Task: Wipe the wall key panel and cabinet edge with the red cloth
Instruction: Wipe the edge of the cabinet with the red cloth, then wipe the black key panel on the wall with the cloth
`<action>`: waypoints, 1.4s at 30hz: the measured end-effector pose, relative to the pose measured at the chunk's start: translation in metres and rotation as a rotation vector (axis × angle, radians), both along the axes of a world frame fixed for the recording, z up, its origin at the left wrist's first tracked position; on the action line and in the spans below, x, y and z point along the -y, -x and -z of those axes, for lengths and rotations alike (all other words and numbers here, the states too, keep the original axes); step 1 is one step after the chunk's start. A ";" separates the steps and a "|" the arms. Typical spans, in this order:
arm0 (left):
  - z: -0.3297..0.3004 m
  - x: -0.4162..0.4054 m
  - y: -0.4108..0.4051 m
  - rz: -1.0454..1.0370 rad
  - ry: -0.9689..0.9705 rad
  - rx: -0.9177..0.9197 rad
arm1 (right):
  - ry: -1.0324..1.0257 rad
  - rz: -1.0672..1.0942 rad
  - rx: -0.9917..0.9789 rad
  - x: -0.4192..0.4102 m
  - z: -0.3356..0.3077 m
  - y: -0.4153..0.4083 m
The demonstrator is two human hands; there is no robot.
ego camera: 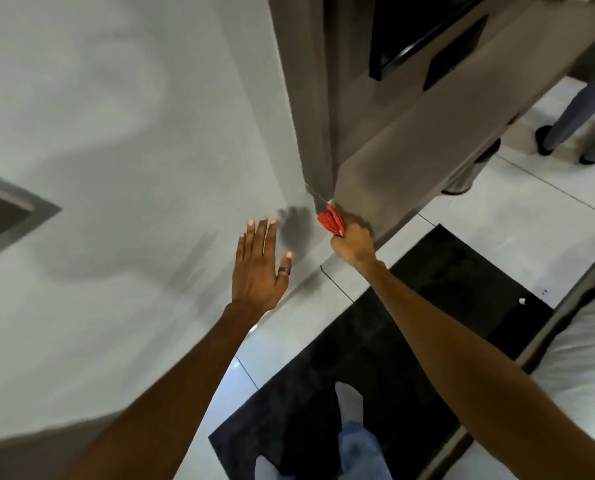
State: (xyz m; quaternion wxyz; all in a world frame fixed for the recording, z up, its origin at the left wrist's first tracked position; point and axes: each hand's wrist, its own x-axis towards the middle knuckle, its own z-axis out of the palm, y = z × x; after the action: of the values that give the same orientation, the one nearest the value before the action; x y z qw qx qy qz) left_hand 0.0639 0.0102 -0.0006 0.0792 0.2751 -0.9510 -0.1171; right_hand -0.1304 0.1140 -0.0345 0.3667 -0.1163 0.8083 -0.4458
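Observation:
My right hand (355, 244) is closed around the bunched red cloth (331, 220) and presses it against the lower corner edge of the tall brown cabinet (410, 133), just above the floor. My left hand (258, 268) is spread flat with fingers apart, held at or against the white wall (116, 133) to the left of the cabinet; it wears a dark ring and holds nothing. No wall key panel can be made out; only a grey frame (9, 213) shows at the left edge.
A black mat (410, 341) lies on the glossy tiled floor under my feet. A white bed (593, 341) edge is at the right. Another person's legs and shoes (573, 126) stand beyond the cabinet at the upper right. Dark recesses mark the cabinet's upper face.

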 end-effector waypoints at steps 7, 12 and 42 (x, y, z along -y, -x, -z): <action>-0.087 0.051 -0.116 -0.030 0.253 -0.196 | 0.684 0.172 0.855 0.034 -0.087 -0.136; -0.167 0.096 -0.209 -0.164 0.443 -0.380 | 0.877 -0.041 0.841 0.094 -0.169 -0.234; -0.243 0.253 -0.498 -0.523 1.255 -0.489 | 1.170 -0.018 -1.664 0.307 -0.238 -0.470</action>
State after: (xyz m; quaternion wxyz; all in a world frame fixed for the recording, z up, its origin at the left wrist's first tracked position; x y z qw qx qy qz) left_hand 0.5623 -0.2428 0.2428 0.4580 0.3622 -0.6973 0.4157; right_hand 0.3395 -0.1934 0.2032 -0.4230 -0.5569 0.4613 -0.5460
